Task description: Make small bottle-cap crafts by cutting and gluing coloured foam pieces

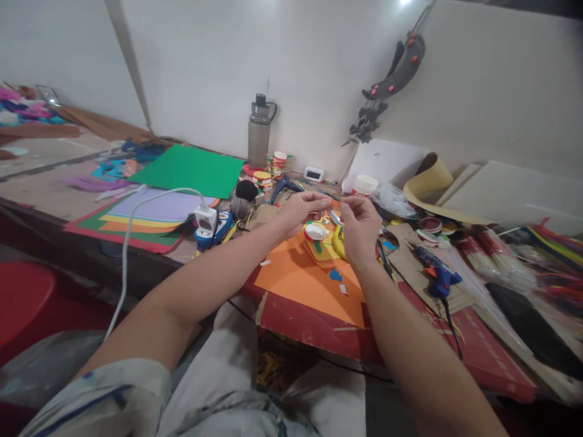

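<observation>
My left hand [300,213] is closed in a pinch, with a small orange piece of paper [330,207] at its fingertips. Close beside it, my right hand [362,227] is curled around what looks like a pair of scissors, with a silver blade [335,218] and a yellow handle [337,244] showing. Part of the scissors is hidden behind my fingers. Below both hands lies an orange sheet [296,285]. On it are a white round lid-like piece [314,231], a blue paper scrap [336,275] and small white scraps.
A blue glue gun [439,276] rests on cardboard at the right, near a black phone-like slab [537,325]. A bottle [259,133] stands at the back wall. Coloured sheets [191,170] and a power strip [214,229] with a white cable are at the left.
</observation>
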`<act>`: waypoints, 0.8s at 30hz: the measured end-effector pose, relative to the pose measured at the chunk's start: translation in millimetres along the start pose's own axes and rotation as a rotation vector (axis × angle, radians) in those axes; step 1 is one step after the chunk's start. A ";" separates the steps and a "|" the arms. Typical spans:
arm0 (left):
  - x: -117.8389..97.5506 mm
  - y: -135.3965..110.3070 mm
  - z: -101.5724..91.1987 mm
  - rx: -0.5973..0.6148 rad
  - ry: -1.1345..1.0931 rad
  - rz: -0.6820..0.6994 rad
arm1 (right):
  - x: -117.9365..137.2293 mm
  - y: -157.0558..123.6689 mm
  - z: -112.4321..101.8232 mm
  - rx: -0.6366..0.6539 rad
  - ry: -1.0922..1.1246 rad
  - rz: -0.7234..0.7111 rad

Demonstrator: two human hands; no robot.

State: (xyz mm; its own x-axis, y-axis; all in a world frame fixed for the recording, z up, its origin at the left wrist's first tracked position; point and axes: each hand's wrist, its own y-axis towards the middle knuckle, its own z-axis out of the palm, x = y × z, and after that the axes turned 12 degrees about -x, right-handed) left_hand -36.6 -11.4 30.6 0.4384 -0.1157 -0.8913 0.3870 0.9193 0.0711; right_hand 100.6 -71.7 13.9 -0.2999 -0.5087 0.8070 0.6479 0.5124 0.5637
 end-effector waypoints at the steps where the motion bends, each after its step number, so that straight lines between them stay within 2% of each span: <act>1: -1.4 0.8 -1.0 -0.014 0.014 -0.001 | -0.3 0.3 -0.1 0.013 -0.003 0.007; 11: -5.2 5.5 -8.5 -0.076 0.145 -0.105 | -12.4 3.6 -5.6 0.082 -0.075 0.105; 15: -2.2 8.8 -12.6 -0.061 0.191 -0.041 | -16.6 5.6 -9.6 0.177 -0.163 0.118; 19: -0.7 9.0 -15.4 -0.085 0.269 0.013 | -16.5 5.9 -11.8 0.233 -0.287 0.041; 24: -1.9 9.1 -14.2 -0.183 0.194 0.003 | -18.3 7.5 -12.0 0.192 -0.269 0.107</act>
State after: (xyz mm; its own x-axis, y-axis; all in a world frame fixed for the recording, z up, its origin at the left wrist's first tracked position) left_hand -45.5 2.5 26.6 0.2683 -0.0548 -0.9618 0.2247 0.9744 0.0072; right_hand 119.3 -66.8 1.2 -0.4275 -0.2578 0.8665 0.5500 0.6865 0.4756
